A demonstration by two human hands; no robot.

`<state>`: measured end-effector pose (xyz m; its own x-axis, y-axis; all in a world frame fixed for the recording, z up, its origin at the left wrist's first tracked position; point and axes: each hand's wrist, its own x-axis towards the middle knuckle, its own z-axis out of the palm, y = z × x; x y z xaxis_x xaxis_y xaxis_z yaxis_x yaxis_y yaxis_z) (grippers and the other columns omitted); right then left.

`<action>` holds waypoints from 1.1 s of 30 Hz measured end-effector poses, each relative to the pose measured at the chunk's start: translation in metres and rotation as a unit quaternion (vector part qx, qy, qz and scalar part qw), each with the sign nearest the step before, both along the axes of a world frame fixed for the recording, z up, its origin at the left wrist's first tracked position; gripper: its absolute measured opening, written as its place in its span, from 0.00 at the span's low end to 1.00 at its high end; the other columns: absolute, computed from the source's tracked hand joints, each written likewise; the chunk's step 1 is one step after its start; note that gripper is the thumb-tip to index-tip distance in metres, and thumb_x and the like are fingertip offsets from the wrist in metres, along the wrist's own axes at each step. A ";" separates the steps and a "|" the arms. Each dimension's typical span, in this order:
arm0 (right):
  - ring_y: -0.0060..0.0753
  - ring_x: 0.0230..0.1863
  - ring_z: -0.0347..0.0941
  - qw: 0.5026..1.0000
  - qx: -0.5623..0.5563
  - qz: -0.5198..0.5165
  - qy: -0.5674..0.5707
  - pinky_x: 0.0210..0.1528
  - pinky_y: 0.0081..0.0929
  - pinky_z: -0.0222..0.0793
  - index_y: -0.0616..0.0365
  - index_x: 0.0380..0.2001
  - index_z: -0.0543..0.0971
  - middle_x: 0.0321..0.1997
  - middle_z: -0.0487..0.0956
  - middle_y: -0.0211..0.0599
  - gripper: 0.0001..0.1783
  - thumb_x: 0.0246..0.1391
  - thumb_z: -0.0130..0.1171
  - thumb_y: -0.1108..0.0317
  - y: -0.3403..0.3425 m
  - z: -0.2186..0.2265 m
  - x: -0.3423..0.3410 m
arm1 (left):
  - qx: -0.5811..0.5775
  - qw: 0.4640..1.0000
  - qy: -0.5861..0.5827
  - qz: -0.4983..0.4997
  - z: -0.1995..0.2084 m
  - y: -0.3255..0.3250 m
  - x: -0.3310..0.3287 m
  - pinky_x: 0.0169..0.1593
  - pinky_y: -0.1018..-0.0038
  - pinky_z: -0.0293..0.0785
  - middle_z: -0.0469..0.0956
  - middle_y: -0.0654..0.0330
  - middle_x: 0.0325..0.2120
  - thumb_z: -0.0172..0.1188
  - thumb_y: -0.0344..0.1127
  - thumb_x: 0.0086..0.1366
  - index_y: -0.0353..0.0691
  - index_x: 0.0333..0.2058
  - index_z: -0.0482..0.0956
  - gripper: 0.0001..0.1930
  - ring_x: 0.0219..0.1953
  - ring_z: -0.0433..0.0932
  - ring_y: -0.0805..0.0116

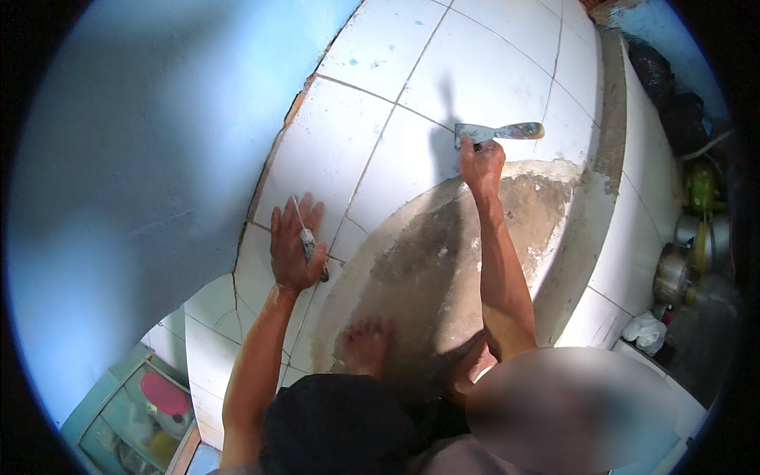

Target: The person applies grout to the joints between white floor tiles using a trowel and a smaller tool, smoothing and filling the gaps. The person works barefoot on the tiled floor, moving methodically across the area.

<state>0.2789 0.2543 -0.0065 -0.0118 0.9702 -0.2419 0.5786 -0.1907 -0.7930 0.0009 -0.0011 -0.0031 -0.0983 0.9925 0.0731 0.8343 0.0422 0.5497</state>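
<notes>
My left hand (294, 247) is pressed against the white tiles with its fingers stretched out. A slim tool with a thin metal shaft and pale handle (307, 236) lies along it, seemingly kept there by the thumb; its exact kind is unclear. Farther off and to the right, my right hand (481, 165) is closed on a putty knife (518, 131). The fingers grip it near the blade, which points left, while the worn handle sticks out to the right. Both hands are over the white tiled surface (372, 138), beyond a rough bare cement patch (412, 269).
My bare foot (368, 344) stands on the cement. A blue wall (158, 142) rises left, meeting the tiles at a cracked edge. Right, beyond a cement ledge (590, 214), are a metal pot (671, 273), white plastic bag (645, 332) and dark bags (682, 123). A glass-fronted cabinet (119, 412) is lower left.
</notes>
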 end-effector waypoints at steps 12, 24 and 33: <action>0.25 0.20 0.78 0.985 0.143 0.094 0.038 0.20 0.27 0.72 0.64 0.27 0.85 0.24 0.86 0.38 0.16 0.67 0.62 0.66 -0.031 -0.001 0.023 | -0.011 1.000 0.007 -0.004 0.001 0.007 -0.001 0.77 0.45 0.41 0.64 0.53 0.71 0.53 0.46 0.59 0.43 0.67 0.72 0.35 0.75 0.55 0.45; 0.22 0.30 0.76 0.994 0.045 0.100 -0.027 0.32 0.27 0.71 0.68 0.35 0.85 0.28 0.84 0.31 0.09 0.63 0.62 0.72 -0.026 -0.008 0.047 | -0.007 1.000 0.019 0.000 -0.002 0.001 -0.001 0.77 0.45 0.40 0.65 0.54 0.71 0.51 0.45 0.60 0.44 0.68 0.72 0.35 0.75 0.56 0.46; 0.34 0.27 0.82 0.999 0.026 0.035 -0.016 0.30 0.34 0.75 0.68 0.26 0.85 0.27 0.86 0.52 0.17 0.64 0.63 0.65 -0.030 0.004 0.038 | 0.002 1.000 0.013 -0.001 -0.002 -0.002 -0.002 0.77 0.45 0.41 0.65 0.53 0.71 0.50 0.48 0.62 0.44 0.68 0.71 0.35 0.75 0.56 0.46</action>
